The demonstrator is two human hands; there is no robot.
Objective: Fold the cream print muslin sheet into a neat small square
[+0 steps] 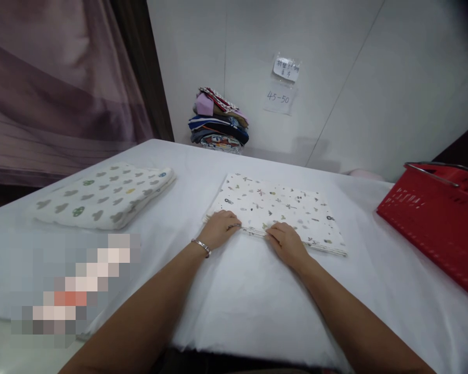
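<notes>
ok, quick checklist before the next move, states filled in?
1. Left hand at near edge of folded white cloth with small scattered motifs: ok
2. Right hand at same edge: ok
3. Folded white cloth with grey cloud-like shapes apart from it: ok
4. Red plastic basket not touching either cloth: ok
5. Layers even under the fingers: cannot tell, covered
6. Basket contents: cannot tell, inside hidden

Bare tabletop (362,208) separates the two folded cloths; a red basket (437,228) blocks the right side.
</notes>
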